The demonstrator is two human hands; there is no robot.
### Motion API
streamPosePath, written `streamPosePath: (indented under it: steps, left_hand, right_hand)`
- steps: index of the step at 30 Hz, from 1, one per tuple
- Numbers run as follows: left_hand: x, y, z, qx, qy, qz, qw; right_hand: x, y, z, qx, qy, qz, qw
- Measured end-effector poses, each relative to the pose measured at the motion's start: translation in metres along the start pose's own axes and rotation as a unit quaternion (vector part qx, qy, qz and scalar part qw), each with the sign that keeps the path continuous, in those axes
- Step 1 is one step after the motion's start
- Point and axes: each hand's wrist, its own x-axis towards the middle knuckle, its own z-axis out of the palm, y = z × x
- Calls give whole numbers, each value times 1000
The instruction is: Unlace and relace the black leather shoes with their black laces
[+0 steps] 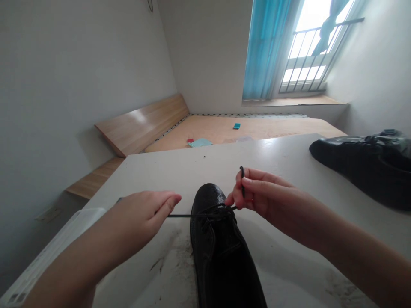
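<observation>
Gripping lace (180, 216): left hand (146, 209) closed on one length, right hand (257, 188) pinching another; black shoe (221, 241) between, toe toward far edge of desk (257, 158).

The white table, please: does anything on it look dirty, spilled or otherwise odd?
Yes. Dark smudges mark the white table left of the black shoe between the hands, and more show at the lower right. They look odd against the pale surface, perhaps dirt. A small dark speck also lies near the far edge.
</observation>
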Motion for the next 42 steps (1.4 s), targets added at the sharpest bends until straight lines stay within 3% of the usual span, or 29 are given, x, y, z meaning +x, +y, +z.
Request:
streamPosePath:
  steps: [3,6,8,10,12,13,15,18,21,24,29,31,35,38,42]
  left_hand:
    - [-15,-33,-3,-26,5,-28,999]
    - [-23,-51,-2,7,57,-63,996]
    - [-21,-42,-1,52,73,-65,994]
    - [-15,-20,1,50,83,-7,995]
    - [-10,7,3,-2,29,35,999]
    - [-8,19,3,-39,-10,55,998]
    - [-6,37,6,-89,-83,55,991]
    - [-4,45,14,-99,-98,43,989]
    - [-1,41,21,-126,-98,79,984]
    - [0,37,17,-173,-105,92,975]
    - [-1,33,3,-196,-206,73,956]
    - [1,31,3,-240,-219,39,945]
    - [6,31,14,-385,-171,-23,907]
    - [7,33,23,-459,-152,-45,874]
    - [7,38,32,-532,-158,-142,820]
  right_hand:
    - [2,-4,-10,-42,-25,14,999]
    - [4,-5,-16,-229,-7,57,972]
    - [4,-2,-18,-410,87,44,907]
    - [2,3,-19,-561,170,-12,810]
    - [0,5,-17,-639,162,-88,747]
    - [-1,5,-16,-649,125,-121,741]
    - [-3,3,-11,-634,26,-147,759]
    - [-5,0,-4,-599,-77,-121,788]
    - [-5,-2,-3,-569,-96,-97,811]
    - [-4,-4,-7,-507,-109,-65,852]
    - [1,-10,-22,-410,-174,-7,895]
    - [3,-10,-26,-357,-181,42,915]
    - [2,-5,-28,-225,-173,114,952]
    - [-1,2,-22,-151,-130,99,975]
    - [-2,12,-13,-118,-53,67,989]
